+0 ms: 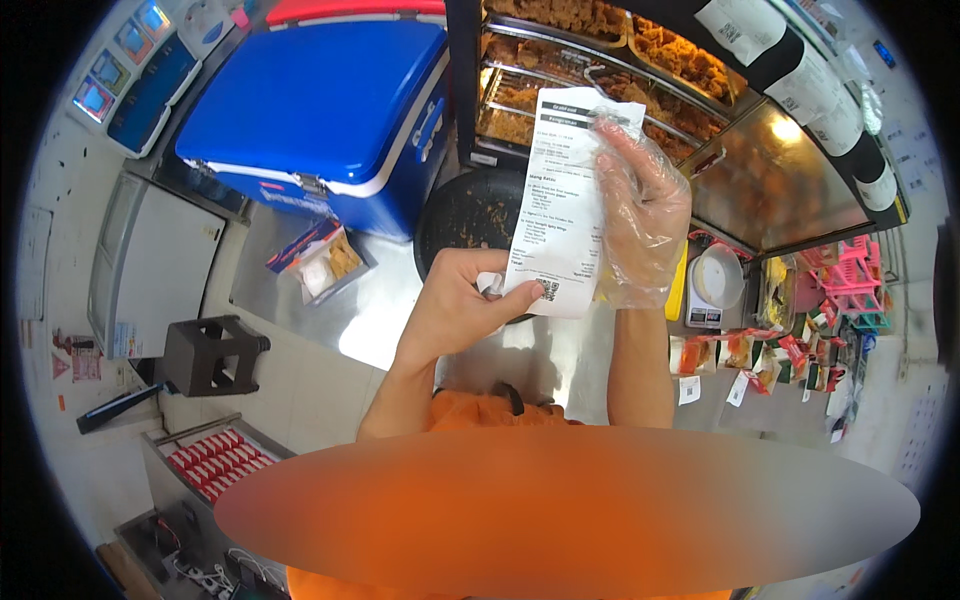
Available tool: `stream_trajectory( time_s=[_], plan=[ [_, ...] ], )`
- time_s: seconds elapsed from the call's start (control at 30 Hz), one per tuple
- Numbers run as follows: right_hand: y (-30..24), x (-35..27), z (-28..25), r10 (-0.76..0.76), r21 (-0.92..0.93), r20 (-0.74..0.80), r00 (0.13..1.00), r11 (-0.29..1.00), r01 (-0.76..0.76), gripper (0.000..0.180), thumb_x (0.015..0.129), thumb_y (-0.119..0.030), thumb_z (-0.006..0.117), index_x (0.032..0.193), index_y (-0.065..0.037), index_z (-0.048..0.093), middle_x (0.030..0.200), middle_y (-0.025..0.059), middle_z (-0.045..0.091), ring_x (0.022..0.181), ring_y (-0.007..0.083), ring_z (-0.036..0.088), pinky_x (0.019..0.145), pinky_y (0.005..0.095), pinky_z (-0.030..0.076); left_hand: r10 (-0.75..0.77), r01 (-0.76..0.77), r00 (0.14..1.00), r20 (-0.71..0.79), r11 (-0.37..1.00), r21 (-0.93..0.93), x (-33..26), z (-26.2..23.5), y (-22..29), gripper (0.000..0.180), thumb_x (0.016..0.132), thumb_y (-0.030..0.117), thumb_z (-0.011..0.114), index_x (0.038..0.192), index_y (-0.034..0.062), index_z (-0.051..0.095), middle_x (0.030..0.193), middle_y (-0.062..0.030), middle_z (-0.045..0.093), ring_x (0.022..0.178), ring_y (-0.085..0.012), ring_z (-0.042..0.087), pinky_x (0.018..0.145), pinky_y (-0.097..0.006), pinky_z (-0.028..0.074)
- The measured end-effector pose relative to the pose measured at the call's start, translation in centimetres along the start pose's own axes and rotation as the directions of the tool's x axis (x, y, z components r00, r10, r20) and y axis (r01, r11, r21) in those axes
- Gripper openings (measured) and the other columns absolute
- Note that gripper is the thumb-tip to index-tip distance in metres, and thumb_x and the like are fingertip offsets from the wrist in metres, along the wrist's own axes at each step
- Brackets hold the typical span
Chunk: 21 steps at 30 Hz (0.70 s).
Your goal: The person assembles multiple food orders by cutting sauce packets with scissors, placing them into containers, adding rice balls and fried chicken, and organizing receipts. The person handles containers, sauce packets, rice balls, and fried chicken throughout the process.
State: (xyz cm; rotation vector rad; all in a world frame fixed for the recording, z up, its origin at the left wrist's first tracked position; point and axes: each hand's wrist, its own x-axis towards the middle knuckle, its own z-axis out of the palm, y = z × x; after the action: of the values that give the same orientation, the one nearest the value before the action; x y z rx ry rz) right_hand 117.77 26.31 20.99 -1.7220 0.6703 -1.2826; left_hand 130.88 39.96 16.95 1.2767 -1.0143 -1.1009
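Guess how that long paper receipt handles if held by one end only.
The receipt is thin paper, probably floppy and very light: both the left hand and gloved right hand support it. It already curves, so it would likely droop. The plastic glove may grip poorly.

- The one view sits on my head and looks steeply down over my chest at the steel counter [300, 300].
- It is near: my left hand [455, 305] and gloved right hand [640, 225] fill the middle, holding up a paper receipt [565, 200].
- The fisheye bends edges toward the rim, taking in the blue cooler box [320, 110] at upper left and the fried-food display case [640, 70] ahead.
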Motion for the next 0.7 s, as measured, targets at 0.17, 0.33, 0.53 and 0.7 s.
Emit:
stream_trajectory(
  time_s=[0.17, 0.33, 0.53, 0.7],
  plan=[
    [-2.5, 6.7, 0.5, -0.118, -0.042, -0.155, 0.981, 0.993, 0.112, 0.023, 0.094, -0.002, 0.060, 0.115, 0.002, 0.070, 0.111, 0.0108, 0.070, 0.099, 0.0125, 0.062, 0.089, 0.0250, 0.047, 0.146, -0.138, 0.984, -0.105, 0.987, 0.082, 1.9, -1.7, -1.5, 0.011, 0.083, 0.006, 0.076, 0.082, 0.0008, 0.067, 0.075, -0.0007, 0.066, 0.070, -0.0043, 0.057, 0.062, -0.020, 0.045],
    [-3.9, 18.5, -0.9, -0.221, -0.063, -0.193, 0.956, 0.975, 0.213, 0.027, 0.093, -0.015, 0.065, 0.113, 0.002, 0.070, 0.109, 0.0105, 0.072, 0.096, 0.0171, 0.065, 0.086, 0.0295, 0.051, 0.053, -0.079, 0.973, -0.223, 0.991, -0.109, 1.9, -3.2, -5.6, 0.025, 0.075, -0.010, 0.062, 0.080, 0.0095, 0.047, 0.078, 0.0042, 0.047, 0.067, -0.0030, 0.045, 0.059, -0.019, 0.037],
    [-2.5, 22.6, -2.3, -0.169, -0.528, -0.119, 0.978, 0.845, 0.082, 0.046, 0.091, -0.041, 0.063, 0.111, 0.000, 0.071, 0.107, 0.0160, 0.073, 0.102, 0.0295, 0.067, 0.093, 0.0356, 0.049, -0.090, 0.036, 0.947, -0.308, 0.984, -0.177, -0.7, -5.9, -15.3, 0.035, 0.069, -0.018, 0.044, 0.089, 0.0090, 0.052, 0.084, 0.0009, 0.043, 0.071, -0.0059, 0.043, 0.058, -0.020, 0.035],
    [-4.3, 24.0, -2.3, -0.154, -0.655, -0.184, 0.971, 0.756, -0.004, 0.039, 0.085, -0.037, 0.064, 0.108, -0.007, 0.074, 0.105, 0.0138, 0.073, 0.098, 0.0278, 0.068, 0.089, 0.0350, 0.050, -0.252, 0.100, 0.916, -0.313, 0.898, -0.428, -2.5, -6.4, -16.0, 0.027, 0.081, -0.015, 0.036, 0.093, 0.0052, 0.049, 0.088, -0.0071, 0.048, 0.078, -0.0212, 0.062, 0.081, -0.041, 0.063]
  ],
)
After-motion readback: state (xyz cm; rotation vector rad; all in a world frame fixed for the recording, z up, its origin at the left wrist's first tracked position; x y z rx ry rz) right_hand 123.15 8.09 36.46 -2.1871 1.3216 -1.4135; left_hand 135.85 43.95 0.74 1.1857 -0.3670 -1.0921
